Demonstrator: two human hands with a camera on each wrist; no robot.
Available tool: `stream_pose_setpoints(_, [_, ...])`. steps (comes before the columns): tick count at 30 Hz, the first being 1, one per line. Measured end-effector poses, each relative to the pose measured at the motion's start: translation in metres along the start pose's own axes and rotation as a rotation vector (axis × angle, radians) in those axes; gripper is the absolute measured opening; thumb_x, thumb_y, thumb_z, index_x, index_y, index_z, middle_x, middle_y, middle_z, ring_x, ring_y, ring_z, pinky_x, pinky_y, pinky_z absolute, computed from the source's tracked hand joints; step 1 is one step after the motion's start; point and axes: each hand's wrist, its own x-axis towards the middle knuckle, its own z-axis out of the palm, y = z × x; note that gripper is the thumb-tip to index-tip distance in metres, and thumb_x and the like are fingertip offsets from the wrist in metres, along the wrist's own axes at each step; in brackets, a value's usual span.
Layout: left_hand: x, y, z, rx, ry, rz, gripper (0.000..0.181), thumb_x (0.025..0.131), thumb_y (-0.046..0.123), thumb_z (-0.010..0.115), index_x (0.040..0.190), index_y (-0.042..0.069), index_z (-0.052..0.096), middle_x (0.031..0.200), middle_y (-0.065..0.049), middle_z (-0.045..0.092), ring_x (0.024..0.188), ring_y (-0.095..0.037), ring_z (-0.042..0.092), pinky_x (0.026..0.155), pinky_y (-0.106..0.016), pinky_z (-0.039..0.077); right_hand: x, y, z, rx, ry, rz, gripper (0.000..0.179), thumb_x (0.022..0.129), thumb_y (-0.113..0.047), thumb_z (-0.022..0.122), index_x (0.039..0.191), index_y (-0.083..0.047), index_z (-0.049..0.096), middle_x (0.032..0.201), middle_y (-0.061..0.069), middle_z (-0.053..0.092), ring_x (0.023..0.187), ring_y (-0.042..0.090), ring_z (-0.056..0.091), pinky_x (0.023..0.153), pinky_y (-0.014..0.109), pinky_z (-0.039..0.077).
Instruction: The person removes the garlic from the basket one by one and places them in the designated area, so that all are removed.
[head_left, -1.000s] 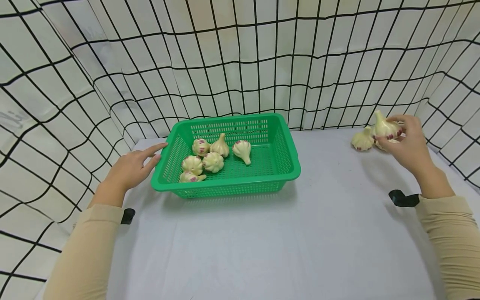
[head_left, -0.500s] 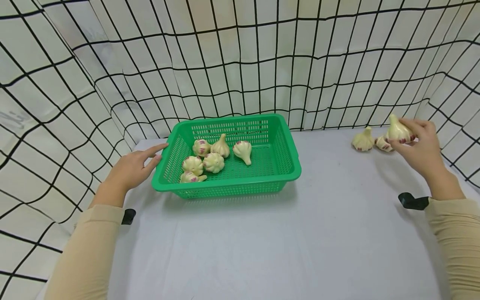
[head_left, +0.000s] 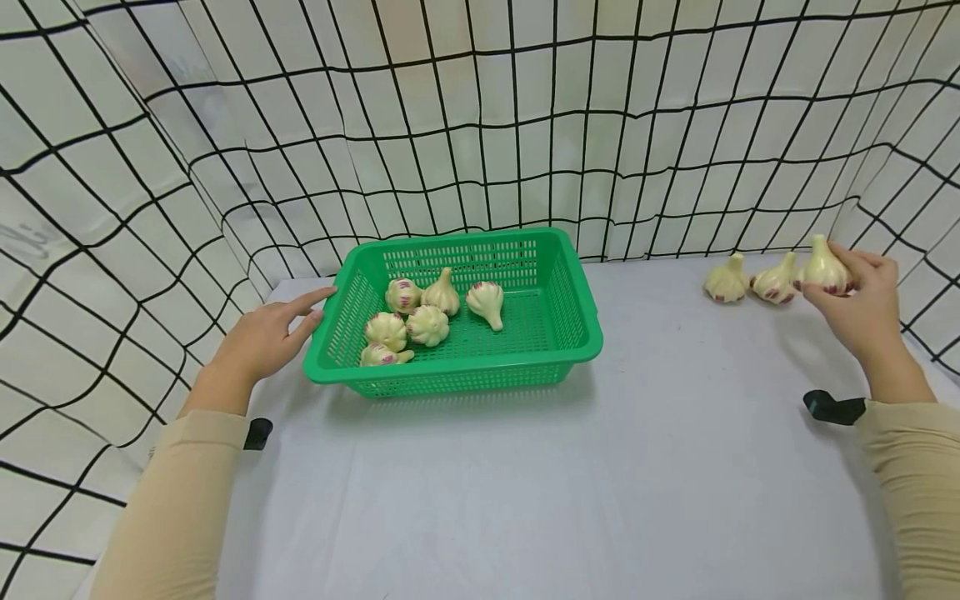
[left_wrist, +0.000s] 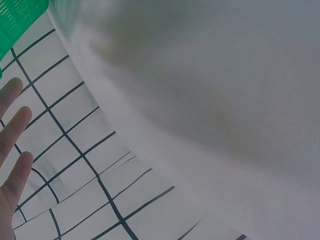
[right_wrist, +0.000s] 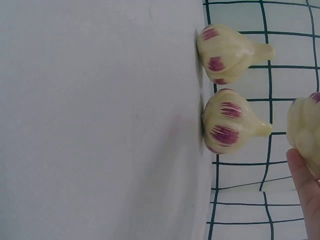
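Note:
My right hand (head_left: pixel 862 304) pinches a pale garlic bulb (head_left: pixel 822 267) with purple streaks, its stem pointing up, at the table's far right. In the right wrist view this held bulb (right_wrist: pixel 304 131) shows at the right edge, apart from the table surface. Just left of it stand two more bulbs, a middle one (head_left: pixel 776 281) and a left one (head_left: pixel 726 282). My left hand (head_left: pixel 258 340) has its fingers extended, fingertips at the left rim of a green plastic basket (head_left: pixel 457 367). Inside the basket lie several garlic bulbs (head_left: pixel 427 325), mostly toward its left side.
A white cloth covers the table (head_left: pixel 510 483). Black grid netting (head_left: pixel 525 125) over white sheeting rises behind the table and along both sides. A dark wrist-worn piece (head_left: pixel 832 408) juts out from the right sleeve, another (head_left: pixel 257 433) from the left.
My right hand has moved right and slightly down with its garlic bulb, from over the middle bulb to beside it, uncovering that bulb. The left hand and basket stay put.

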Motion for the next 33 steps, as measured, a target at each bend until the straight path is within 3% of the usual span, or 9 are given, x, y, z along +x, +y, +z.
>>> stream_pose_setpoints(5, [0.000, 0.000, -0.001, 0.008, -0.006, -0.001, 0.056, 0.111, 0.049, 0.030, 0.159, 0.021, 0.038, 0.133, -0.035, 0.058, 0.119, -0.055, 0.056, 0.095, -0.072, 0.044, -0.001, 0.008, -0.002, 0.026, 0.006, 0.104, 0.072, 0.100, -0.029, 0.061, 0.162, -0.008, 0.030, 0.148, 0.019, 0.020, 0.095, -0.006, 0.030, 0.070, 0.006, 0.034])
stream_pose_setpoints(9, [0.001, -0.001, 0.000, 0.011, -0.008, 0.002, 0.056, 0.111, 0.049, 0.029, 0.159, 0.020, 0.038, 0.132, -0.036, 0.058, 0.119, -0.055, 0.056, 0.095, -0.072, 0.044, -0.001, 0.012, -0.004, 0.014, 0.010, 0.140, 0.071, 0.101, -0.029, 0.060, 0.162, -0.009, 0.029, 0.154, 0.023, 0.020, 0.095, -0.005, 0.030, 0.071, 0.009, 0.034])
stream_pose_setpoints(14, [0.000, -0.001, 0.000, 0.009, -0.004, -0.004, 0.057, 0.111, 0.049, 0.029, 0.159, 0.020, 0.038, 0.132, -0.036, 0.058, 0.120, -0.056, 0.055, 0.095, -0.073, 0.043, 0.002, 0.020, -0.006, 0.115, 0.010, 0.203, 0.070, 0.102, -0.028, 0.059, 0.164, -0.019, 0.026, 0.163, 0.011, 0.020, 0.095, -0.005, 0.033, 0.070, 0.007, 0.035])
stream_pose_setpoints(17, [0.000, -0.001, 0.000, 0.011, -0.003, -0.006, 0.057, 0.111, 0.049, 0.029, 0.159, 0.020, 0.039, 0.133, -0.036, 0.058, 0.120, -0.056, 0.054, 0.095, -0.073, 0.043, 0.004, 0.027, -0.007, 0.161, 0.006, 0.255, 0.072, 0.103, -0.031, 0.058, 0.164, -0.025, 0.021, 0.168, 0.005, 0.013, 0.107, -0.004, 0.037, 0.080, 0.006, 0.037])
stream_pose_setpoints(20, [0.001, -0.001, 0.000, 0.018, -0.008, -0.005, 0.057, 0.111, 0.050, 0.029, 0.159, 0.020, 0.038, 0.134, -0.036, 0.057, 0.120, -0.056, 0.055, 0.095, -0.073, 0.043, 0.009, 0.033, -0.008, 0.166, -0.015, 0.298, 0.077, 0.103, -0.034, 0.057, 0.165, -0.021, 0.014, 0.170, 0.009, 0.006, 0.134, 0.008, 0.037, 0.103, 0.013, 0.037])
stream_pose_setpoints(23, [0.002, 0.000, -0.001, 0.020, -0.010, -0.007, 0.057, 0.111, 0.050, 0.029, 0.160, 0.021, 0.037, 0.135, -0.036, 0.056, 0.120, -0.056, 0.055, 0.095, -0.073, 0.044, 0.016, 0.037, -0.010, 0.166, -0.042, 0.328, 0.083, 0.102, -0.037, 0.057, 0.166, -0.011, 0.010, 0.169, 0.016, 0.001, 0.151, 0.021, 0.020, 0.119, 0.028, 0.026])
stream_pose_setpoints(26, [0.002, 0.000, -0.002, 0.021, -0.015, -0.009, 0.057, 0.111, 0.050, 0.028, 0.160, 0.021, 0.037, 0.136, -0.036, 0.056, 0.121, -0.057, 0.054, 0.096, -0.073, 0.043, 0.022, 0.041, -0.011, 0.145, -0.080, 0.331, 0.088, 0.102, -0.039, 0.058, 0.164, -0.004, 0.008, 0.168, 0.023, -0.001, 0.152, 0.028, 0.015, 0.123, 0.036, 0.020])
stream_pose_setpoints(33, [0.000, -0.001, -0.002, 0.023, -0.029, -0.013, 0.058, 0.111, 0.050, 0.028, 0.160, 0.021, 0.036, 0.136, -0.036, 0.055, 0.121, -0.058, 0.053, 0.096, -0.074, 0.042, 0.027, 0.053, -0.008, 0.109, -0.132, 0.317, 0.090, 0.101, -0.038, 0.060, 0.162, 0.002, 0.009, 0.167, 0.026, 0.007, 0.148, 0.029, 0.023, 0.121, 0.037, 0.024])
